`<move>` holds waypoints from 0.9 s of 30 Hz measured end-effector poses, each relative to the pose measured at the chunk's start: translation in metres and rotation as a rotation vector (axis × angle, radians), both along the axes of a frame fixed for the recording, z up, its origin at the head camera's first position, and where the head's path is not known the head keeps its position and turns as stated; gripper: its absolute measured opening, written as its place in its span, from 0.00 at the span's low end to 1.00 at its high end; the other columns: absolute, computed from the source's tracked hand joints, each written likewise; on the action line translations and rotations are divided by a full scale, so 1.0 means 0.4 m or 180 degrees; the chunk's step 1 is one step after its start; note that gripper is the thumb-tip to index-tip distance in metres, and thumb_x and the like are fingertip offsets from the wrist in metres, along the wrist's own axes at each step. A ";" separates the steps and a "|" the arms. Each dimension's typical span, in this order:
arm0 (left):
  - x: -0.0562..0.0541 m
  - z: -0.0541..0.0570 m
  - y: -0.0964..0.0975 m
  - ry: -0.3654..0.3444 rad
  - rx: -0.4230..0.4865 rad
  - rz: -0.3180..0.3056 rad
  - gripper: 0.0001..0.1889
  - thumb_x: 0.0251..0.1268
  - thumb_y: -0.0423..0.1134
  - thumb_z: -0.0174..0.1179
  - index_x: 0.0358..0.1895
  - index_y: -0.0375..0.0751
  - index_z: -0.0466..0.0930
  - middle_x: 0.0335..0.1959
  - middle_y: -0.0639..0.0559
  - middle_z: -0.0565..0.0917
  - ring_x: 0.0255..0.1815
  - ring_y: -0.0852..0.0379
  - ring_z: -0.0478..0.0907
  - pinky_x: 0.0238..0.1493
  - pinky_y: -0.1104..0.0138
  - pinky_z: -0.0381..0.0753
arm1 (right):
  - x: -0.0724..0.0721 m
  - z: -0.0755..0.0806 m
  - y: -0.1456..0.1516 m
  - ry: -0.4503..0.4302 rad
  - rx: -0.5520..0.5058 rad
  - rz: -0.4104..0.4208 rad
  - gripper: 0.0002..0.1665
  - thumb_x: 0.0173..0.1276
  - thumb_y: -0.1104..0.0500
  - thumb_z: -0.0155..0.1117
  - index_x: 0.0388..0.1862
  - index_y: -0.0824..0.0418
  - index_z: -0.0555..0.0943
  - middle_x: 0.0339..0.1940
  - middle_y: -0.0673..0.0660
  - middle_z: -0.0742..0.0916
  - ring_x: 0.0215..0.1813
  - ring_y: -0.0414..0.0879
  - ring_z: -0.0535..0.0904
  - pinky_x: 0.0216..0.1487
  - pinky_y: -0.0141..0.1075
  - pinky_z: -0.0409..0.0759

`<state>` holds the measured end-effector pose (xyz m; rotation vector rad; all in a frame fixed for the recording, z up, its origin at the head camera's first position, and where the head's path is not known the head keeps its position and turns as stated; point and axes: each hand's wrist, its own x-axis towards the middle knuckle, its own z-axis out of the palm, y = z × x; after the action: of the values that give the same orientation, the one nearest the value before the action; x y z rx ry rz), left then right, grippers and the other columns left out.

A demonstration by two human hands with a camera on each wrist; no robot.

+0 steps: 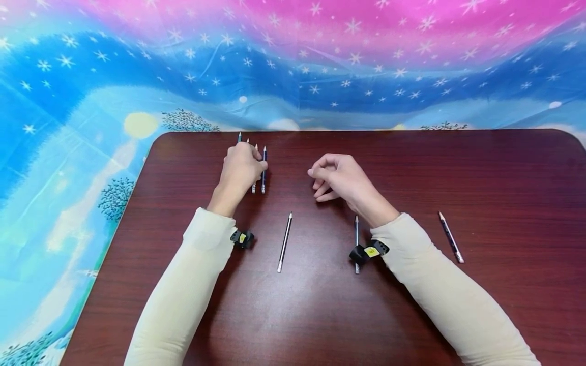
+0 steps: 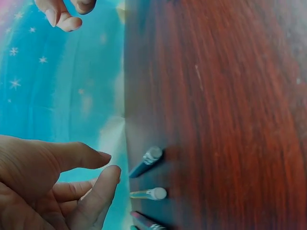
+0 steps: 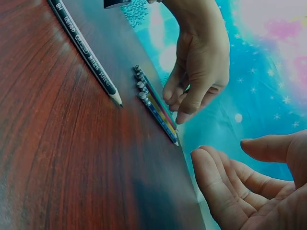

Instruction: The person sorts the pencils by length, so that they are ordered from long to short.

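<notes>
My left hand (image 1: 241, 165) hovers over a row of several pencils near the table's far edge and hides most of them. In the left wrist view its thumb and finger are a small gap apart, with nothing between them. The row's rightmost member is a blue pencil (image 1: 264, 178), beside a yellow pencil (image 2: 144, 194). All lie side by side, tips pointing away. To the right, my right hand (image 1: 341, 178) is held above the table, fingers loosely bent and holding nothing. Closer in lies a black-and-white pencil (image 1: 285, 243).
A blue pencil (image 1: 356, 229) lies partly hidden beneath the right wrist's black camera (image 1: 361, 253). Farther right rests a dark pencil (image 1: 450, 237), set at a slant. Behind the brown table (image 1: 503, 178) hangs a colourful snowflake-patterned cloth (image 1: 293, 66).
</notes>
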<state>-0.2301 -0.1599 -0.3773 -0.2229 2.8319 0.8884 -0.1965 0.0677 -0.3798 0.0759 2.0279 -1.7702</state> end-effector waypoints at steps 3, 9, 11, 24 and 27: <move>0.015 0.011 -0.001 -0.0001 -0.0010 -0.0037 0.08 0.74 0.40 0.63 0.45 0.39 0.86 0.33 0.46 0.89 0.29 0.54 0.87 0.46 0.57 0.86 | 0.008 0.008 0.008 0.0024 0.0037 0.0022 0.11 0.78 0.62 0.62 0.51 0.71 0.79 0.25 0.56 0.83 0.23 0.45 0.83 0.33 0.40 0.92; 0.056 0.033 -0.007 -0.0095 0.0242 -0.0142 0.11 0.75 0.46 0.63 0.46 0.41 0.86 0.35 0.46 0.91 0.31 0.54 0.90 0.39 0.62 0.83 | 0.036 0.023 0.046 0.0107 0.0186 0.0085 0.12 0.78 0.61 0.62 0.51 0.70 0.79 0.26 0.56 0.85 0.24 0.44 0.84 0.34 0.39 0.92; 0.075 0.037 -0.009 -0.0129 0.0406 -0.0175 0.11 0.75 0.46 0.63 0.45 0.42 0.85 0.35 0.44 0.91 0.30 0.53 0.90 0.37 0.65 0.81 | 0.049 0.027 0.066 0.0137 0.0245 0.0101 0.14 0.79 0.60 0.62 0.52 0.71 0.78 0.26 0.56 0.85 0.25 0.44 0.84 0.34 0.39 0.92; 0.204 0.016 -0.021 -0.0394 0.1185 -0.0350 0.13 0.74 0.48 0.65 0.46 0.40 0.84 0.32 0.43 0.87 0.31 0.48 0.90 0.39 0.58 0.92 | 0.162 0.020 0.191 0.0118 0.0412 0.0098 0.18 0.78 0.59 0.63 0.56 0.72 0.76 0.30 0.54 0.87 0.30 0.43 0.87 0.37 0.38 0.92; 0.230 0.005 -0.022 -0.0414 0.1267 -0.0384 0.13 0.74 0.47 0.66 0.45 0.40 0.84 0.34 0.41 0.88 0.30 0.48 0.90 0.37 0.59 0.92 | 0.189 0.008 0.207 0.0099 0.0396 0.0115 0.18 0.78 0.59 0.63 0.55 0.73 0.76 0.30 0.54 0.87 0.30 0.43 0.87 0.37 0.39 0.92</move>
<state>-0.1379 -0.1686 -0.3753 -0.0541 2.4554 1.3262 -0.1210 0.1506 -0.3765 0.0501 2.1466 -1.6322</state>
